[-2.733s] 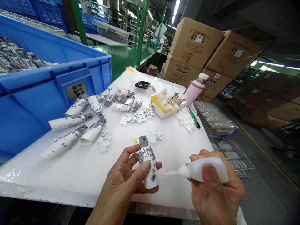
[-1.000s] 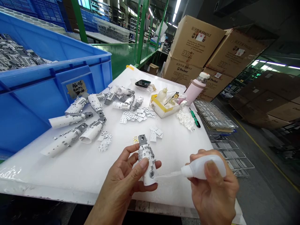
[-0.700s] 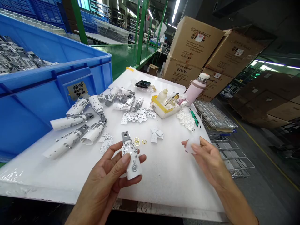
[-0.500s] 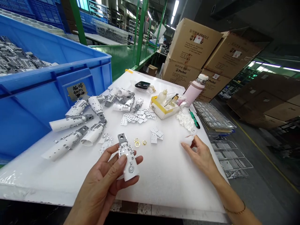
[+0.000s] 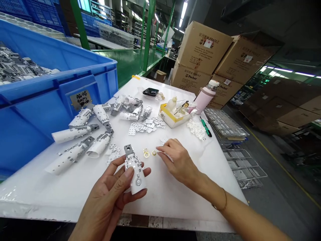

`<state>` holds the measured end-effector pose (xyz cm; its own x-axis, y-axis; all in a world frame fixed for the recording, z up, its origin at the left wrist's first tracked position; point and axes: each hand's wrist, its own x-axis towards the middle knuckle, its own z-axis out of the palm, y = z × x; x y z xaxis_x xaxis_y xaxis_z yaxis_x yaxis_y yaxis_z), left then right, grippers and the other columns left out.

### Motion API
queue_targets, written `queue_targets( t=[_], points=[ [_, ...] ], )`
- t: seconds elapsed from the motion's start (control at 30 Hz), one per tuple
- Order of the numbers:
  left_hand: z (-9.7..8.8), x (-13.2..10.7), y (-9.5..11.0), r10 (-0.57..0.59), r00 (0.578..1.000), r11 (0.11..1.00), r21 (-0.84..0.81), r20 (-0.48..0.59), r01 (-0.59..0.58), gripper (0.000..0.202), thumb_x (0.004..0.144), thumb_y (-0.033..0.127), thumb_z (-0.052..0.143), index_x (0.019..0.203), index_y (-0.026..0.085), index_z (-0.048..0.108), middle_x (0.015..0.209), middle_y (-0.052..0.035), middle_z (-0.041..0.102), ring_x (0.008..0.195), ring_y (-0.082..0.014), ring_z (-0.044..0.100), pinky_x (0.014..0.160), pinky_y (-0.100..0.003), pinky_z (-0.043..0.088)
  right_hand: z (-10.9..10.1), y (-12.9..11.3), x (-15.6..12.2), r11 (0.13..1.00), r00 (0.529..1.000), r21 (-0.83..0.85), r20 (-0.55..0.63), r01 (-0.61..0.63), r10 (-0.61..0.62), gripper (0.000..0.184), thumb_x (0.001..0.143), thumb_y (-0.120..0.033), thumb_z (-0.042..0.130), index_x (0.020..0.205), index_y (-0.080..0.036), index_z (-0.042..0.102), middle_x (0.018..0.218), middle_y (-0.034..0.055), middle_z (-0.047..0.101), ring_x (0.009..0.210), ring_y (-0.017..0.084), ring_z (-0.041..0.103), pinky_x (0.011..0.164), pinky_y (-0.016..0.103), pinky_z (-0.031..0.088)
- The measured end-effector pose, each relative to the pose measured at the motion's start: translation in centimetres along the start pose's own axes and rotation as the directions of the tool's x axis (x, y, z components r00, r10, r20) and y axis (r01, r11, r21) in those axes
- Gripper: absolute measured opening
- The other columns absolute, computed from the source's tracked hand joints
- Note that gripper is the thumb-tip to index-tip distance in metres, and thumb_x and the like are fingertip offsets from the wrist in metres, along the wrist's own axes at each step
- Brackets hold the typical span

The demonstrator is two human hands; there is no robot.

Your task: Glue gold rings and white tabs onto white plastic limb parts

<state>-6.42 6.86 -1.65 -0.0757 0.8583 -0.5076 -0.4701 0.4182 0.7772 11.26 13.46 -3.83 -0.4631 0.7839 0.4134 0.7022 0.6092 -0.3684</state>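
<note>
Several lots, listed left to right.

Far left of the left hand: one blue plastic crate (image 5: 32, 127) holding a heap of grey-and-white parts (image 5: 15, 68), with a handwritten card label (image 5: 80, 99) on its wall.

Just left of and beyond the left hand: several white perforated tubes with grey metal fittings (image 5: 71, 155), lying loose on a white foam sheet (image 5: 175, 207). Small metal-and-white pieces (image 5: 145, 124) lie scattered farther off.

Left hand (image 5: 106, 197): curled around one white tubular shell (image 5: 136, 179), which is held tilted, with its grey metal tab (image 5: 128, 149) uppermost. Judged light and stiff but possibly fragile; the small metal clips (image 5: 131, 164) could snag. Best held by the smooth lower end, as now, leaving the clips alone.

Between the hands: three small gold rings (image 5: 146, 152), two overlapping and one just apart. They look light and liable to slide; best pinched by the edge.

Right hand (image 5: 178, 162): fingers bunched and lowered, tips just beside the lone ring. Whether they hold anything cannot be told.

Beyond the right hand: one yellow-edged clear tray (image 5: 173, 117), one green-handled utility knife (image 5: 205, 127) and one pink flask (image 5: 205, 102).
</note>
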Motion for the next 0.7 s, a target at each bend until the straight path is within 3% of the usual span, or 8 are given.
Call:
queue_targets(
  t=[0.2,0.33,0.43,0.5,0.6,0.63,0.7],
  points=[
    [-0.8,-0.1,-0.2,-0.008,0.999,1.000,-0.028,0.052,0.010,0.050,0.086,0.034,0.066,0.129,0.027,0.043,0.108,-0.0062,0.071,0.112,-0.0272,0.065,0.065,-0.023,0.060,1.9,0.2,0.6,0.997,0.996,-0.038,0.073,0.061,-0.058,0.028,0.095,-0.011,0.039,0.085,-0.013,0.066,0.083,0.0125,0.059,0.079,0.024,0.048,0.068,0.040,0.047],
    [-1.2,0.5,-0.2,-0.018,0.993,0.999,-0.046,0.118,0.024,0.051,0.084,0.036,0.068,0.128,0.029,0.044,0.108,-0.0045,0.071,0.117,-0.0296,0.061,0.069,-0.026,0.061,1.4,-0.2,-0.2,0.996,0.997,0.084,0.072,0.025,-0.031,0.019,0.092,-0.010,0.044,0.083,-0.015,0.060,0.084,0.0107,0.062,0.083,0.023,0.055,0.072,0.040,0.051],
    [-1.3,0.7,-0.3,-0.024,0.995,0.998,-0.055,0.099,0.030,0.052,0.083,0.032,0.069,0.128,0.030,0.042,0.108,-0.0032,0.072,0.113,-0.0281,0.064,0.065,-0.026,0.061,0.5,-0.5,-0.6,0.965,0.995,0.248,0.075,-0.082,0.065,0.012,0.091,-0.015,0.055,0.079,-0.017,0.055,0.091,0.0086,0.067,0.079,0.018,0.062,0.066,0.031,0.055],
    [-1.2,0.7,-0.4,-0.037,0.995,0.997,-0.058,0.088,0.043,0.054,0.083,0.030,0.069,0.129,0.031,0.041,0.107,-0.0029,0.073,0.109,-0.0263,0.066,0.062,-0.025,0.061,-0.4,-0.7,-0.9,0.816,0.968,0.521,0.128,-0.250,0.215,0.016,0.088,-0.022,0.064,0.076,-0.018,0.054,0.095,0.0071,0.069,0.072,0.014,0.064,0.060,0.026,0.057],
    [-1.0,0.6,-0.4,-0.046,0.993,0.997,-0.063,0.107,0.053,0.051,0.084,0.030,0.069,0.127,0.030,0.041,0.104,-0.0025,0.074,0.106,-0.0256,0.068,0.059,-0.025,0.060,-1.5,-1.2,-1.5,0.391,0.896,0.834,0.247,-0.391,0.369,0.018,0.079,-0.022,0.075,0.077,-0.017,0.058,0.092,0.0033,0.071,0.066,0.010,0.066,0.063,0.024,0.060],
    [-0.9,0.6,-0.4,-0.050,0.991,0.996,-0.066,0.126,0.058,0.049,0.084,0.031,0.068,0.126,0.031,0.042,0.104,-0.0023,0.074,0.106,-0.0255,0.068,0.059,-0.025,0.060,-1.7,-1.3,-1.8,0.313,0.887,0.868,0.257,-0.386,0.383,0.017,0.077,-0.020,0.077,0.079,-0.018,0.060,0.091,0.0020,0.071,0.065,0.009,0.066,0.065,0.023,0.060],
    [-0.6,0.5,-0.5,-0.059,0.984,0.995,-0.069,0.168,0.071,0.045,0.086,0.032,0.066,0.125,0.030,0.043,0.106,-0.0025,0.073,0.107,-0.0253,0.067,0.060,-0.025,0.060,-2.0,-1.6,-2.5,0.250,0.887,0.900,0.241,-0.356,0.394,0.015,0.077,-0.017,0.077,0.084,-0.019,0.064,0.092,0.0007,0.072,0.067,0.008,0.067,0.067,0.021,0.060]
  ],
)
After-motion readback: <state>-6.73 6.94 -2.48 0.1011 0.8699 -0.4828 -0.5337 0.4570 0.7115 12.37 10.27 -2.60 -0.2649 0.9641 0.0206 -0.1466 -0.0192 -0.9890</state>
